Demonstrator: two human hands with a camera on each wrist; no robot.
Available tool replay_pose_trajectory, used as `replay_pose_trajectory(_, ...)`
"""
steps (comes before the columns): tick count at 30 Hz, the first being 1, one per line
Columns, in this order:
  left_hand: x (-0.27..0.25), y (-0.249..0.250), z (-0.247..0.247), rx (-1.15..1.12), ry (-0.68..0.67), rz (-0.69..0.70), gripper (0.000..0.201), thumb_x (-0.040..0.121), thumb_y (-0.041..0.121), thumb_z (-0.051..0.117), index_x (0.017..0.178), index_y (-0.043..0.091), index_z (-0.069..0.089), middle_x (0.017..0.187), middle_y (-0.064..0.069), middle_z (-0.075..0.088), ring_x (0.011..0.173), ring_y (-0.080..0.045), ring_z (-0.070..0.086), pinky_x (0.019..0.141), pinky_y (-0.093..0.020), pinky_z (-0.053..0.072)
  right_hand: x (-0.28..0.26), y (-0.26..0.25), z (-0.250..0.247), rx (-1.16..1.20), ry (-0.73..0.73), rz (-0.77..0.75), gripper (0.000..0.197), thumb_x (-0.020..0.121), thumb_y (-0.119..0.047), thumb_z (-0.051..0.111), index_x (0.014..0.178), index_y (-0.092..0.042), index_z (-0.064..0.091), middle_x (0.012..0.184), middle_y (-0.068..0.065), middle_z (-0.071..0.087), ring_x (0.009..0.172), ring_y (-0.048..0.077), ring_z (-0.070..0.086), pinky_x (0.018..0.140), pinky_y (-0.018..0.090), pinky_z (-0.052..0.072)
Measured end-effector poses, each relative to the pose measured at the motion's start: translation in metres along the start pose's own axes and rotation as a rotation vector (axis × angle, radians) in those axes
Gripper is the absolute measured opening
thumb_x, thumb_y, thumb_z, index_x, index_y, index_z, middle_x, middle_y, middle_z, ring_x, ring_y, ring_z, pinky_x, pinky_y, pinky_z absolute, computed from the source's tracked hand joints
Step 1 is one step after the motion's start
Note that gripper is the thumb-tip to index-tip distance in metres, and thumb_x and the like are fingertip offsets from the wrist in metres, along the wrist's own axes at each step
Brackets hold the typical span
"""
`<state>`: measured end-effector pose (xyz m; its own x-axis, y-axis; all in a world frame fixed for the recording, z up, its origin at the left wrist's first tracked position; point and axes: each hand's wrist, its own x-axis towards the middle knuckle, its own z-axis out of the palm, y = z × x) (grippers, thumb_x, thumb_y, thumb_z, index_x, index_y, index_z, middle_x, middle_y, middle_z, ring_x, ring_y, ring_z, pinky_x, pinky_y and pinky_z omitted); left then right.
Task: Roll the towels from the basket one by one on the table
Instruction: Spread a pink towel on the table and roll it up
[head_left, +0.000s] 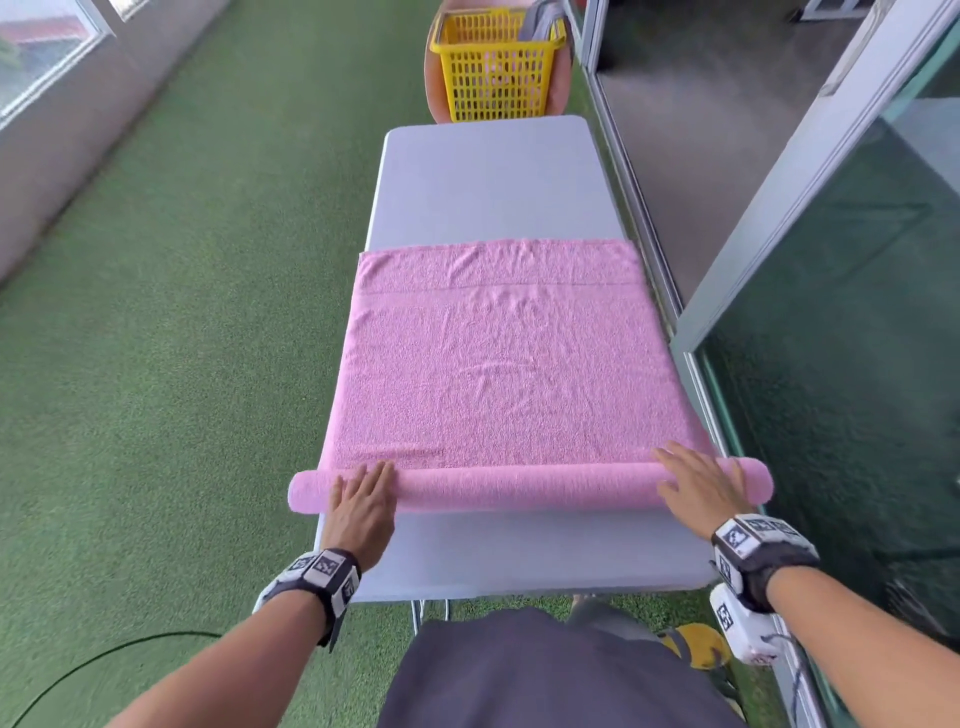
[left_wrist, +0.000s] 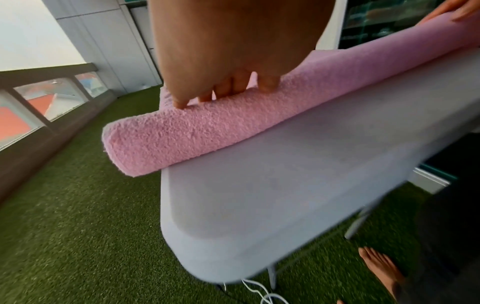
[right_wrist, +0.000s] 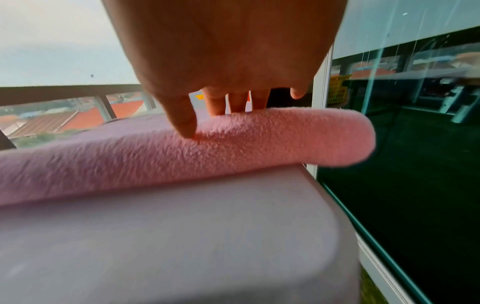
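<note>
A pink towel (head_left: 498, 364) lies spread across the grey table (head_left: 493, 176), its near end wound into a roll (head_left: 519, 488) that overhangs both table sides. My left hand (head_left: 363, 499) lies flat on the roll's left part, fingers straight. My right hand (head_left: 696, 483) presses flat on the roll's right part. In the left wrist view the left hand (left_wrist: 221, 90) has its fingertips over the roll (left_wrist: 207, 131). In the right wrist view the right hand (right_wrist: 228, 102) rests on top of the roll (right_wrist: 233, 144). The yellow basket (head_left: 493, 67) stands beyond the far table end.
The basket sits on a pinkish chair (head_left: 561, 88), with grey cloth (head_left: 540, 21) hanging over its rim. Glass doors (head_left: 831, 312) run close along the table's right side. Green turf (head_left: 182, 312) covers the floor on the left. A cable (head_left: 104, 660) lies there.
</note>
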<state>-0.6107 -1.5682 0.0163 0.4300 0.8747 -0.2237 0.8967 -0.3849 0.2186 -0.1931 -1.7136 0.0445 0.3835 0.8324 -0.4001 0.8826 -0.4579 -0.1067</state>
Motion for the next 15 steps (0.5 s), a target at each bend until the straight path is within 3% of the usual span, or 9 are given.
replay_pose_trajectory(2, -0.008, -0.001, 0.006, 0.041, -0.087, 0.012, 0.06, 0.1, 0.038, 0.034, 0.15, 0.017, 0.007, 0.152, 0.005, 0.002, 0.146, -0.02, 0.004, 0.116, -0.041, -0.007, -0.009, 0.001, 0.014, 0.005, -0.038, -0.022, 0.063, 0.095, -0.053, 0.042, 0.151, -0.035, 0.02, 0.157, -0.014, 0.021, 0.145, 0.011, 0.019, 0.115, 0.056, 0.004)
replay_pose_trajectory(3, -0.014, -0.004, 0.011, 0.074, -0.101, 0.022, 0.07, 0.095, 0.041, 0.049, 0.15, 0.017, 0.013, 0.153, 0.003, 0.009, 0.146, -0.021, 0.01, 0.117, -0.043, -0.003, -0.016, 0.002, 0.023, -0.021, -0.065, -0.025, 0.069, 0.091, -0.054, 0.049, 0.151, -0.036, 0.02, 0.156, -0.015, 0.023, 0.145, 0.011, 0.02, 0.116, 0.056, 0.004)
replay_pose_trajectory(5, -0.026, -0.006, 0.017, 0.113, -0.13, 0.032, 0.074, 0.076, 0.034, 0.074, 0.14, 0.015, 0.044, 0.145, -0.003, 0.044, 0.136, -0.025, 0.039, 0.115, -0.049, 0.018, -0.031, 0.004, 0.038, -0.081, -0.068, -0.018, 0.072, 0.085, -0.046, 0.062, 0.147, -0.035, 0.027, 0.151, -0.015, 0.033, 0.141, 0.01, 0.028, 0.118, 0.053, 0.007)
replay_pose_trajectory(7, -0.033, -0.007, 0.022, 0.135, -0.074, 0.057, 0.052, 0.067, 0.022, 0.08, 0.115, 0.018, 0.063, 0.116, -0.002, 0.066, 0.111, -0.026, 0.059, 0.105, -0.051, 0.037, -0.036, 0.004, 0.039, -0.116, -0.044, -0.014, 0.061, 0.082, -0.034, 0.066, 0.138, -0.036, 0.04, 0.141, -0.017, 0.044, 0.131, 0.01, 0.039, 0.116, 0.046, 0.015)
replay_pose_trajectory(8, -0.034, -0.005, 0.02, 0.127, -0.069, 0.053, 0.04, 0.069, 0.021, 0.077, 0.107, 0.02, 0.064, 0.107, 0.001, 0.068, 0.104, -0.024, 0.061, 0.102, -0.051, 0.04, -0.034, 0.004, 0.037, -0.121, -0.054, -0.011, 0.055, 0.082, -0.031, 0.065, 0.132, -0.038, 0.044, 0.136, -0.018, 0.049, 0.126, 0.009, 0.043, 0.113, 0.042, 0.02)
replay_pose_trajectory(10, -0.027, 0.0, 0.009, 0.161, -0.037, 0.041, 0.023, 0.083, 0.028, 0.063, 0.106, 0.022, 0.064, 0.107, 0.004, 0.067, 0.104, -0.019, 0.057, 0.106, -0.048, 0.035, -0.025, 0.005, 0.028, -0.115, -0.109, -0.008, 0.045, 0.083, -0.028, 0.063, 0.124, -0.039, 0.049, 0.128, -0.018, 0.055, 0.119, 0.011, 0.046, 0.105, 0.039, 0.027)
replay_pose_trajectory(13, -0.009, 0.003, -0.002, 0.138, -0.011, 0.037, 0.033, 0.098, 0.025, 0.037, 0.128, 0.019, 0.051, 0.132, 0.0, 0.056, 0.123, -0.019, 0.048, 0.116, -0.048, 0.018, -0.01, 0.004, 0.008, -0.074, -0.124, 0.005, 0.048, 0.087, -0.024, 0.055, 0.134, -0.036, 0.048, 0.135, -0.011, 0.052, 0.126, 0.014, 0.045, 0.108, 0.042, 0.025)
replay_pose_trajectory(15, -0.003, 0.005, -0.005, 0.05, 0.0, 0.009, 0.046, 0.103, 0.03, 0.027, 0.147, 0.016, 0.03, 0.153, 0.0, 0.029, 0.141, -0.02, 0.028, 0.117, -0.045, 0.003, -0.006, 0.003, 0.004, -0.005, -0.004, 0.002, 0.051, 0.092, -0.023, 0.049, 0.142, -0.032, 0.041, 0.148, -0.011, 0.04, 0.136, 0.012, 0.036, 0.115, 0.045, 0.017)
